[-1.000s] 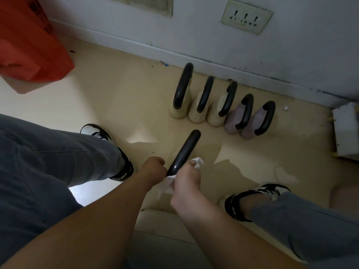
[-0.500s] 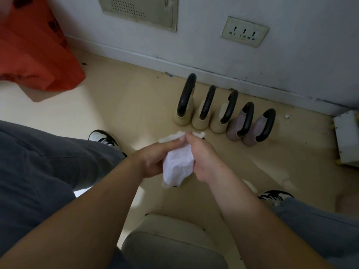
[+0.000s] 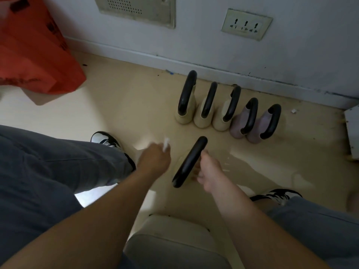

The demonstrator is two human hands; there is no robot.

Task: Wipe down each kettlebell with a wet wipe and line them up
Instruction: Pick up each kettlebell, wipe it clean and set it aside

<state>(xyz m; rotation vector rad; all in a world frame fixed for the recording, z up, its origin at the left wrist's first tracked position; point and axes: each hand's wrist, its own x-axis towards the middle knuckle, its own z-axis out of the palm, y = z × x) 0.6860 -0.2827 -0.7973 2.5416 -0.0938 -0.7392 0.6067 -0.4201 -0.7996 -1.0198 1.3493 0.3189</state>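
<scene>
A cream kettlebell with a black handle (image 3: pixel 189 164) stands on the floor between my feet. My right hand (image 3: pixel 208 171) grips the right side of its handle. My left hand (image 3: pixel 155 158) is just left of the kettlebell and holds a crumpled white wet wipe (image 3: pixel 166 143), of which only the tip shows. Against the wall stand several kettlebells in a row: three cream ones (image 3: pixel 204 119) and two mauve ones (image 3: pixel 260 127), all with black handles.
A red plastic bag (image 3: pixel 33 51) lies at the far left. A white box (image 3: pixel 352 131) sits at the right edge. My shoes (image 3: pixel 105 140) flank the kettlebell, and a grey stool seat (image 3: pixel 174 243) is under me. Wall socket (image 3: pixel 245 25) above.
Both hands were folding the wipe together in front of me; now they have parted and dropped. The right hand has taken the kettlebell handle and the left keeps the wipe.
</scene>
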